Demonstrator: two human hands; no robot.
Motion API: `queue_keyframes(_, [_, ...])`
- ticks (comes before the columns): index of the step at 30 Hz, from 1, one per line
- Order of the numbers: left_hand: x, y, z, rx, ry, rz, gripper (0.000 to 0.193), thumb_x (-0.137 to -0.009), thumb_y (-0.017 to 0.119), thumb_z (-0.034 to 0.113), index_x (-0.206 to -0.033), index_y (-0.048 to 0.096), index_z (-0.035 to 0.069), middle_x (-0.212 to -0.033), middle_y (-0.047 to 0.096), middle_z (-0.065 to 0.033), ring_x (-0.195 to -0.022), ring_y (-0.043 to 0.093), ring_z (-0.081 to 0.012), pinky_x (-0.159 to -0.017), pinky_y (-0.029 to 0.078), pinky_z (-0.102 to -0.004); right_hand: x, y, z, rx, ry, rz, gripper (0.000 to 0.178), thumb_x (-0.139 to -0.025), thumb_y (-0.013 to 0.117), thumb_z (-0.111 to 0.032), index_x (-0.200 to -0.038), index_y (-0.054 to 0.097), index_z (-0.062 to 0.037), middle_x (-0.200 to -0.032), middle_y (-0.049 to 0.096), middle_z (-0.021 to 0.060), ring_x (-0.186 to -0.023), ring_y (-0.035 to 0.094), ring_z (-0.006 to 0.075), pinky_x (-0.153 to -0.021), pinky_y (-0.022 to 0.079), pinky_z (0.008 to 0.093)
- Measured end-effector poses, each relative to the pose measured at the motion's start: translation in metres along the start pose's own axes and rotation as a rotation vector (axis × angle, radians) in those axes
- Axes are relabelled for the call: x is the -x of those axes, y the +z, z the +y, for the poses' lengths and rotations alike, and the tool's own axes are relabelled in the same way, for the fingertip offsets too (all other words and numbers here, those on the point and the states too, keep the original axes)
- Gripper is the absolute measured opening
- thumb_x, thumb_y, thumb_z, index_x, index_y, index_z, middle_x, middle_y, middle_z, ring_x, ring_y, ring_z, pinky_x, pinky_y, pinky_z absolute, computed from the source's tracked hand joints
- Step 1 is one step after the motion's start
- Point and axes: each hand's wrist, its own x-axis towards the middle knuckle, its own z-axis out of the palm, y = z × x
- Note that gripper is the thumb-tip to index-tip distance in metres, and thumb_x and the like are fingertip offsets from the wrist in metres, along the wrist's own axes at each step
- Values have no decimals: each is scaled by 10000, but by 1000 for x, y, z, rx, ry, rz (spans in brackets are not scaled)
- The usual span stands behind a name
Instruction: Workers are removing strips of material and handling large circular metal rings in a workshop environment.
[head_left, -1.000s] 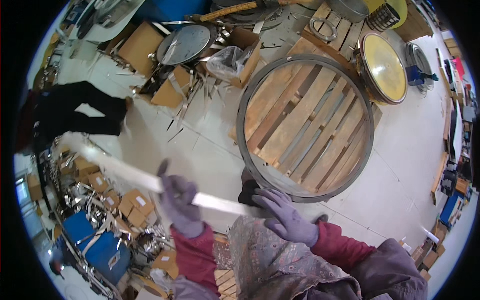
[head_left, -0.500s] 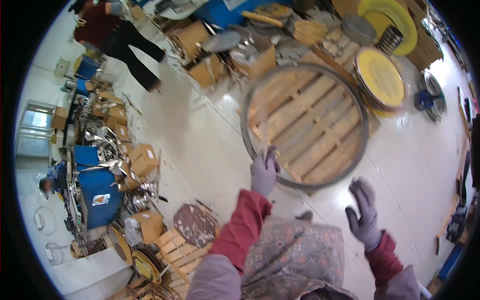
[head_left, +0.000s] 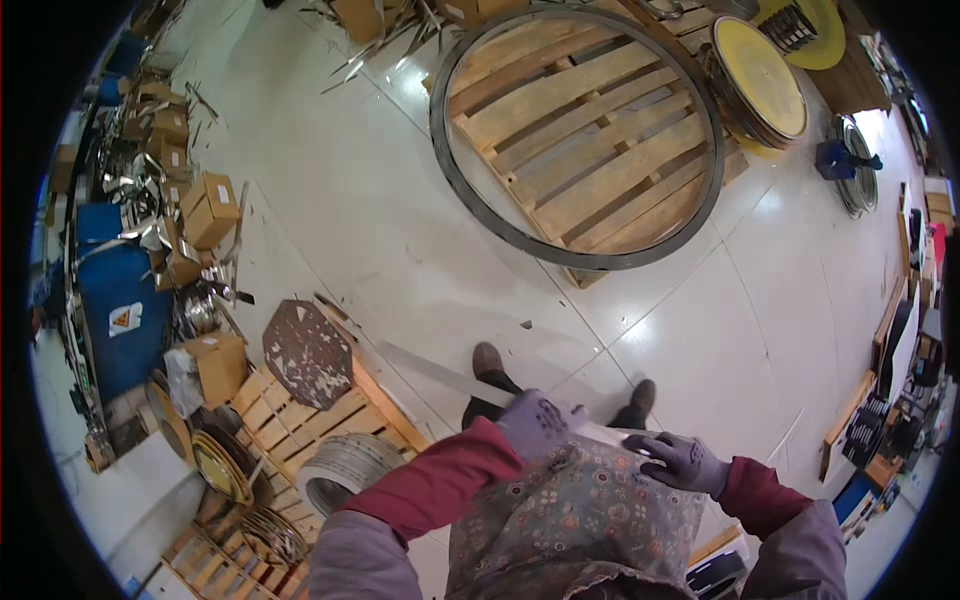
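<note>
My left hand [head_left: 538, 422], in a grey glove, is closed around a long, thin, pale flat strip [head_left: 432, 368]. One part of the strip slants away to the upper left past my shoe, slightly blurred; the other part runs across the front of my patterned apron [head_left: 580, 510]. At that nearer part my gloved right hand [head_left: 684, 462] has its fingers curled in a pinch. Both hands are low, close in front of my body. Farther ahead, a large dark grey ring [head_left: 722, 150] lies over a wooden pallet [head_left: 600, 130] on the floor, touched by neither hand.
Yellow-topped round discs [head_left: 760, 75] are stacked beyond the ring at right. On the left, a second pallet [head_left: 290, 425] bears a chipped brown octagonal board [head_left: 305, 355] and pale coiled rings [head_left: 350, 465]. Cardboard boxes [head_left: 208, 210], metal scraps and a blue bin [head_left: 125, 320] line the left side.
My left hand has drawn back from the ring's edge to my apron with the strip. My right hand has come inward and its spread fingers have closed. The view has tipped downward.
</note>
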Motion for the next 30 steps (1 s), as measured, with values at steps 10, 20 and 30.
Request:
queue_keyframes(10, [-77, 151, 122, 313, -610, 681, 608, -831, 637, 258, -1373, 479, 35, -1291, 501, -204, -1199, 468, -379, -1026, 358, -546, -142, 82, 237, 26, -67, 405, 422, -901, 630, -121, -1313, 595, -208, -797, 617, 151, -681, 626, 330, -617, 510, 417])
queue_keyframes(20, [-123, 268, 162, 870, -791, 671, 592, -830, 641, 170, -1369, 470, -4, -1230, 532, -229, -1134, 497, -410, -978, 383, -523, -246, 94, 364, 522, -24, 472, 589, -912, 604, -124, -1461, 424, -237, -826, 603, 131, -681, 642, 298, -587, 522, 412])
queue_keyframes(30, [-109, 286, 172, 825, -745, 700, 537, -875, 617, 214, -1351, 488, 2, -1203, 549, -233, -1088, 519, -415, -947, 404, -516, -248, 86, 355, 244, -238, 557, 498, -908, 632, -62, -1387, 523, -142, -898, 650, 172, -726, 652, 305, -671, 526, 380])
